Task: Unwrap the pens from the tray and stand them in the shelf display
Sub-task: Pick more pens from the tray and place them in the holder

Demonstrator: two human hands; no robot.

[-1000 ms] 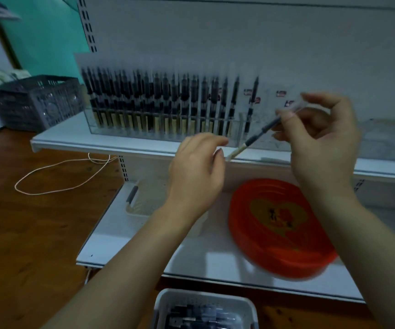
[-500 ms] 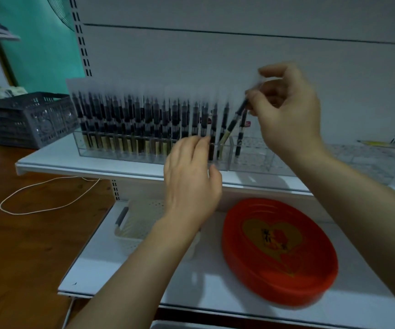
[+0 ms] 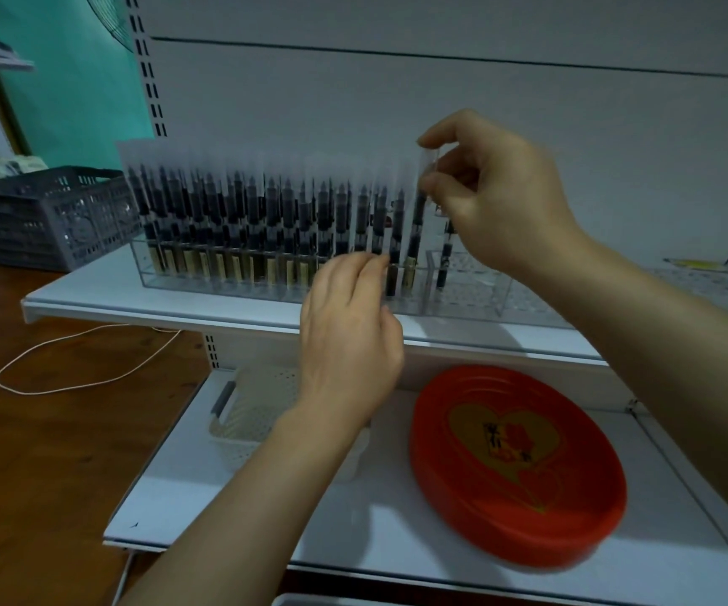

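- Placing step: the right hand (image 3: 491, 199) pinches a pen (image 3: 417, 225) by its top, upright in the clear shelf display (image 3: 463, 295), at the row's end.
- Left hand (image 3: 349, 325) loosely curled, holding nothing, at the display's front.
- Next, I'd say: let go, fetch another.

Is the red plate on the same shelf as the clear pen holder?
No, the red plate lies on the lower shelf, while the clear pen holder with its pens stands on the shelf above.

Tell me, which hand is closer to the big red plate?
The left hand. It hangs just above and left of the red plate on the lower shelf. The right hand is higher, up at the pen display, pinching the top of a pen.
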